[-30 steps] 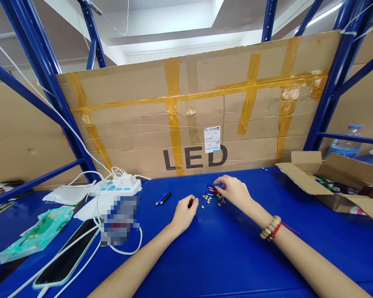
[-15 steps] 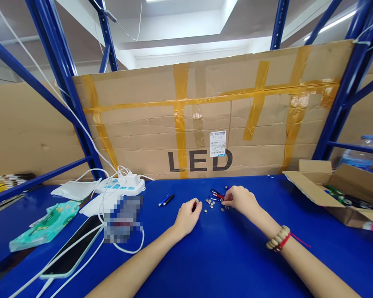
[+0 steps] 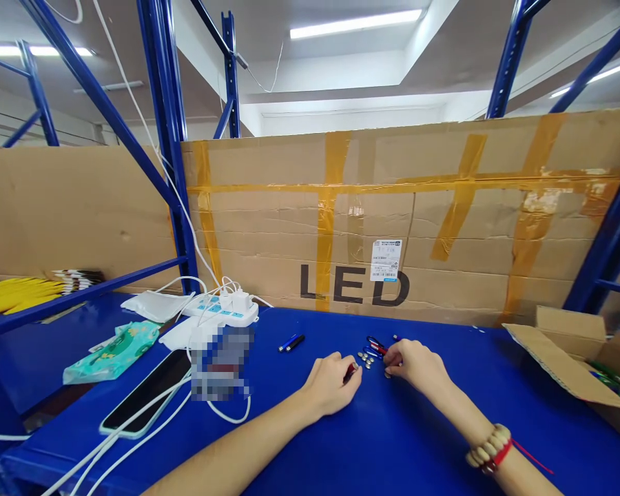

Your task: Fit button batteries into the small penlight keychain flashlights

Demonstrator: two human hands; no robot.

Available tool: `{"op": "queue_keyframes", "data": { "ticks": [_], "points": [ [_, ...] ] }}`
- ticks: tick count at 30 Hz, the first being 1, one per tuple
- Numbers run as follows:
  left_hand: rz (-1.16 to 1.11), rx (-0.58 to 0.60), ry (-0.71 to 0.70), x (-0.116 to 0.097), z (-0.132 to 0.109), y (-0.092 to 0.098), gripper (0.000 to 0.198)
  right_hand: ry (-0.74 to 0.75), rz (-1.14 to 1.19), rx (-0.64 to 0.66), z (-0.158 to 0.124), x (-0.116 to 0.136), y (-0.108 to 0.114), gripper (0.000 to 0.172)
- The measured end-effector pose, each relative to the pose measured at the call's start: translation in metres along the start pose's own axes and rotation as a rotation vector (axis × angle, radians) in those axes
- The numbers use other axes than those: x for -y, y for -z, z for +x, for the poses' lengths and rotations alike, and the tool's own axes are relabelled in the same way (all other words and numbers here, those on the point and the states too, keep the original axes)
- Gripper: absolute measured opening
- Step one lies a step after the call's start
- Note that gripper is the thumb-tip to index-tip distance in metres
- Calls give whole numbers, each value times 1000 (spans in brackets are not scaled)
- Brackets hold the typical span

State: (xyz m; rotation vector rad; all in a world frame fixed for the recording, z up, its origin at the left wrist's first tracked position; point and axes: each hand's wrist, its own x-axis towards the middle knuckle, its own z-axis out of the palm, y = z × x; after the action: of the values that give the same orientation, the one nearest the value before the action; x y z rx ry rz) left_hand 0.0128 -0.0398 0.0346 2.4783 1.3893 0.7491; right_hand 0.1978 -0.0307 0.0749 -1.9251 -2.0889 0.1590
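My left hand (image 3: pixel 332 383) rests on the blue table (image 3: pixel 341 448), fingers curled round a small red cylinder (image 3: pixel 350 372). My right hand (image 3: pixel 412 364) lies just to its right, fingertips pinched down at a scatter of several small silver button cells (image 3: pixel 364 357). Behind the cells lies a little heap of red and blue pieces (image 3: pixel 376 344). What the right fingertips hold is too small to name. A bead bracelet (image 3: pixel 488 449) circles my right wrist.
Two small blue and black cylinders (image 3: pixel 291 342) lie left of the hands. Further left are a white power strip (image 3: pixel 222 313) with cables, a phone (image 3: pixel 147 393) and a green pack (image 3: pixel 111 351). An open cardboard box (image 3: pixel 579 365) stands at right. A taped "LED" cardboard sheet (image 3: pixel 393 220) backs the table.
The view has tilted up and swung left, so everything sits lower and further right. My right hand has drawn back from the red and blue heap onto the button cells, nearer my left hand.
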Motion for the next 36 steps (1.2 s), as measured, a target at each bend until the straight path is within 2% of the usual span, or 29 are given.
{"op": "queue_keyframes", "data": {
  "ticks": [13,18,25,36],
  "points": [
    [159,22,-24,-3,-2,4,21,98,61,-95,0,8,-4,13],
    [178,35,-23,-5,-2,5,21,138,72,-38,-2,9,-6,7],
    [195,23,-20,-3,-1,3,21,170,53,42,-5,10,-8,15],
    [204,31,-20,-4,0,2,20,174,61,45,-7,13,-9,9]
  ]
}}
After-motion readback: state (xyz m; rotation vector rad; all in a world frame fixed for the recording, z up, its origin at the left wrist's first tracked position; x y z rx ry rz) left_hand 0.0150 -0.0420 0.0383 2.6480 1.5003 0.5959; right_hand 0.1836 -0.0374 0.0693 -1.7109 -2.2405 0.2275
